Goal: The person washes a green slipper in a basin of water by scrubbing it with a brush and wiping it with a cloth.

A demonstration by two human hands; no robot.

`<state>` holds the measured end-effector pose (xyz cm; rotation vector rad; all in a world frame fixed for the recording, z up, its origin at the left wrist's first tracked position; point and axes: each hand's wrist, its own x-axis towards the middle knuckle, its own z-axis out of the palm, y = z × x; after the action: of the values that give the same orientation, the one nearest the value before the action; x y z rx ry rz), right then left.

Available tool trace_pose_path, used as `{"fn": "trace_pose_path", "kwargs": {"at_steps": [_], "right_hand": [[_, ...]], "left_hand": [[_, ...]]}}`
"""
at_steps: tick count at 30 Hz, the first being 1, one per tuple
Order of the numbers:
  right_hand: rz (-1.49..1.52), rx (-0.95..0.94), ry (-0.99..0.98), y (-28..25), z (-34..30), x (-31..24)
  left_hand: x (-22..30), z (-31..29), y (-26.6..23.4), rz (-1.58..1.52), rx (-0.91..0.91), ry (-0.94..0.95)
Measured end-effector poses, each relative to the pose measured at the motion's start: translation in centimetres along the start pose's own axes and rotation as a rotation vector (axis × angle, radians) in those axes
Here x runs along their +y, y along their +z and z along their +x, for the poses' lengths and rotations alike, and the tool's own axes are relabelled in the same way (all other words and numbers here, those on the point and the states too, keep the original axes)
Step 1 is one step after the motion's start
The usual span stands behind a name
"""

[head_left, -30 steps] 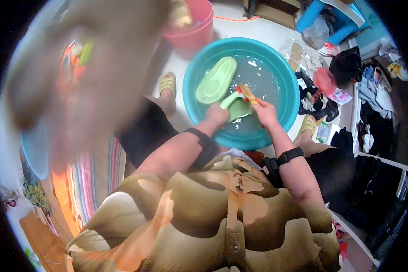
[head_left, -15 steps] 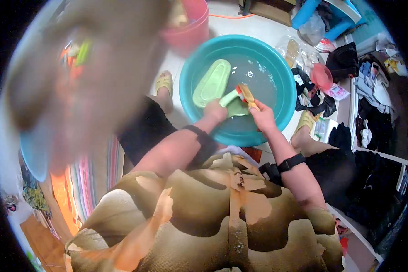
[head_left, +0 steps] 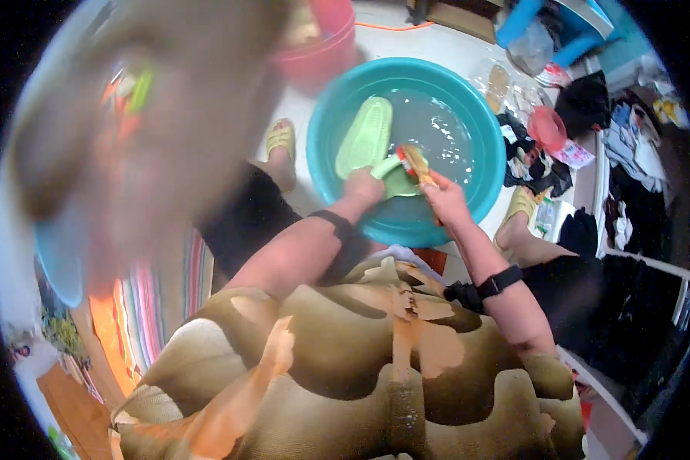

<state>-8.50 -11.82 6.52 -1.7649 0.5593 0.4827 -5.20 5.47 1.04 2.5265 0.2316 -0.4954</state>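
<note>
Head view: left hand (head_left: 363, 186) grips a light green slipper (head_left: 401, 181) at the near edge of the teal basin (head_left: 475, 130), fingers clenched around its heel end, while the right hand (head_left: 446, 201) is closed on a scrub brush (head_left: 416, 163) laid across that slipper's upper face. The basin stands on the floor and holds water, with a second green slipper (head_left: 364, 138) lying sole-up against its left wall; a red bucket (head_left: 322, 46) stands just beyond the basin's far-left rim, contents unreadable.

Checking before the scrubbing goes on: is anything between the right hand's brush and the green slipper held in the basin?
Nothing visible: the brush in the right hand lies directly against the green slipper that the left hand holds.
</note>
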Motion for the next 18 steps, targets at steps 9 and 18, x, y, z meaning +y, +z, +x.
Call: {"fn": "trace_pose_path", "kwargs": {"at_steps": [9, 18], "right_hand": [[-0.036, 0.213, 0.016, -3.4, 4.3, 4.0], [-0.011, -0.050, -0.048, -0.3, -1.0, -0.6]], "left_hand": [[2.7, -1.2, -1.3, -0.063, -0.216, -0.048], [1.8, -0.3, -0.6, 0.000, -0.119, -0.034]]}}
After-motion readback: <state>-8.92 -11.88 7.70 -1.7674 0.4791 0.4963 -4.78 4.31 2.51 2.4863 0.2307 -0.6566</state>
